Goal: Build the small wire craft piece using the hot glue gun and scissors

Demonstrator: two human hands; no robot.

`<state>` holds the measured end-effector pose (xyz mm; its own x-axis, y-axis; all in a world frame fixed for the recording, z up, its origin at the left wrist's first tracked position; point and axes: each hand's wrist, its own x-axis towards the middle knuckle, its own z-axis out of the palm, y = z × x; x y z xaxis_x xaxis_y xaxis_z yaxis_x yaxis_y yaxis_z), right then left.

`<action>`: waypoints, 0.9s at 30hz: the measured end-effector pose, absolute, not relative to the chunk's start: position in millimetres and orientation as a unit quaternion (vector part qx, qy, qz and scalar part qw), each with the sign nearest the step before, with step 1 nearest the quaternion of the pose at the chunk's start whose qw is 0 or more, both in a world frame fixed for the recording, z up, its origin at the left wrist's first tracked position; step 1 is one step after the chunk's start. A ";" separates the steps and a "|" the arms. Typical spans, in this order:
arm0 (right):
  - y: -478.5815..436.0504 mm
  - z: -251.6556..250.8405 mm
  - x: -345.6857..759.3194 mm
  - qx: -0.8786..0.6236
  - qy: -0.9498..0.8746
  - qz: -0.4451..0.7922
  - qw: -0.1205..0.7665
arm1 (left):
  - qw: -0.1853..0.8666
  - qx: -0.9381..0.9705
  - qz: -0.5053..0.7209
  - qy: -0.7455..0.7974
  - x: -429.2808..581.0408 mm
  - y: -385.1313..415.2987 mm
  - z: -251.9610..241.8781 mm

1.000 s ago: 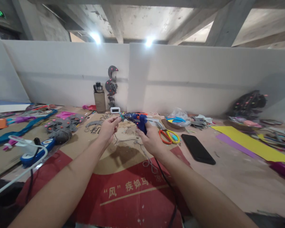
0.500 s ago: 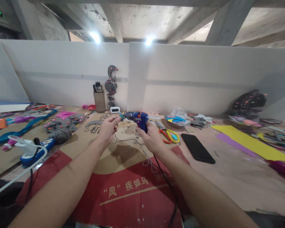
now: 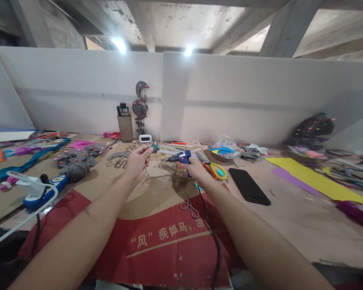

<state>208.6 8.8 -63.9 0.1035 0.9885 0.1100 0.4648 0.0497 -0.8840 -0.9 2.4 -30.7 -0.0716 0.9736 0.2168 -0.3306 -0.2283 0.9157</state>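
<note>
My left hand (image 3: 136,162) is raised over the table and pinches a small teal bead-like piece (image 3: 154,147) between thumb and fingertips. My right hand (image 3: 196,167) grips a blue glue gun (image 3: 183,157), held low near the table with its nozzle pointing left. Its black cord (image 3: 210,225) trails back towards me across the red and tan cardboard sheet (image 3: 157,237). A thin grey wire piece (image 3: 187,206) lies on the cardboard between my arms.
Orange and yellow scissors (image 3: 214,170) and a black phone (image 3: 249,186) lie right of my right hand. A brown bottle (image 3: 125,125) and a grey hanging ornament (image 3: 140,105) stand at the white partition. A blue power strip (image 3: 45,191) and grey felt pieces (image 3: 75,161) sit left; yellow sheets (image 3: 314,179) right.
My right hand has lowered the glue gun away from the piece and down towards the table. My left hand still holds the small piece up, nearly in place.
</note>
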 end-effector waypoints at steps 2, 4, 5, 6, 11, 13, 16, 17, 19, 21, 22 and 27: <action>10.0 -65.9 210.4 -0.632 -0.606 0.301 0.377 | 0.494 0.464 0.641 0.360 0.4 2.0 -31.5; 8.8 -67.0 213.4 -0.652 -0.611 0.289 0.343 | 0.472 0.478 0.647 0.361 2.1 1.4 -32.0; 7.6 -67.3 215.3 -0.662 -0.614 0.275 0.332 | 0.460 0.484 0.651 0.362 3.3 1.0 -32.2; 6.1 -67.4 217.3 -0.673 -0.619 0.245 0.322 | 0.449 0.489 0.654 0.362 4.5 0.6 -32.5; -2.6 -60.1 215.7 -0.639 -0.658 0.010 0.399 | 0.418 0.506 0.663 0.361 8.3 -0.8 -35.3; -7.3 -54.8 205.2 -0.567 -0.661 0.083 0.484 | 0.384 0.532 0.658 0.368 7.7 -1.7 -35.9; -17.1 -49.4 182.0 -0.435 -0.599 0.324 0.589 | 0.226 0.620 0.640 0.394 6.8 -5.8 -33.5; -20.6 -48.7 174.3 -0.383 -0.567 0.396 0.613 | 0.160 0.647 0.627 0.403 7.1 -8.0 -31.9; -26.6 -48.6 161.7 -0.309 -0.513 0.496 0.629 | 0.061 0.682 0.598 0.417 9.3 -13.0 -28.4; -30.4 -49.2 154.2 -0.275 -0.478 0.554 0.623 | 0.019 0.696 0.578 0.425 12.8 -17.5 -25.7; -31.4 -49.5 152.2 -0.268 -0.468 0.573 0.617 | 0.013 0.700 0.574 0.426 14.6 -19.3 -24.9; -33.7 -48.1 152.8 -0.308 -0.458 0.589 0.591 | 0.084 0.693 0.574 0.429 20.3 -22.1 -26.9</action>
